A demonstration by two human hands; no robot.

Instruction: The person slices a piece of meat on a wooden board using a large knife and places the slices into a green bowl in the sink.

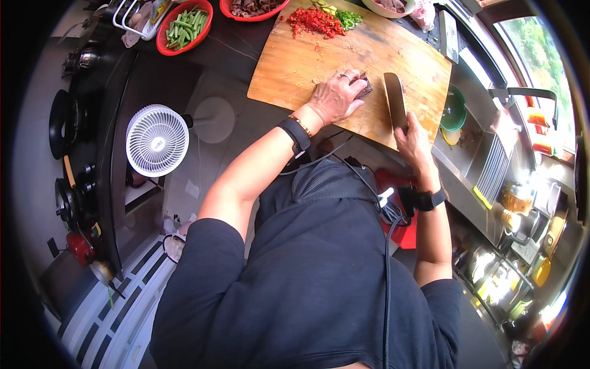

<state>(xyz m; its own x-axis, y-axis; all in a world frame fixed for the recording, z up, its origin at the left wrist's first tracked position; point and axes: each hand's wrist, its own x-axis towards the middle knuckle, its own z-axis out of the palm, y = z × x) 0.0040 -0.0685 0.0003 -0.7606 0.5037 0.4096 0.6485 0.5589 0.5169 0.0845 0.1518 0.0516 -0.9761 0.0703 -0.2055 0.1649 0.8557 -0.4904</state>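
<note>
On a large wooden cutting board (286, 64), my left hand (339, 96) rests with bent fingers around a small dark reddish-brown piece of food (365, 86), perhaps meat. My right hand (412, 138) grips the handle of a kitchen knife (394, 94), whose broad blade points away from me, just right of that piece and apart from it. At the board's far edge lie chopped red chillies (315, 22), chopped green pieces (349, 19) and pale yellow slices (325, 7). The handle is mostly hidden by my right hand.
Red baskets hold cut green vegetables (186, 28) and sliced meat (253, 7). A bowl (389, 10) of meat stands behind the board. To the right is a sink (477, 152) with a green bowl (454, 108). A white fan (157, 140) stands left; a cable (388, 286) hangs over my front.
</note>
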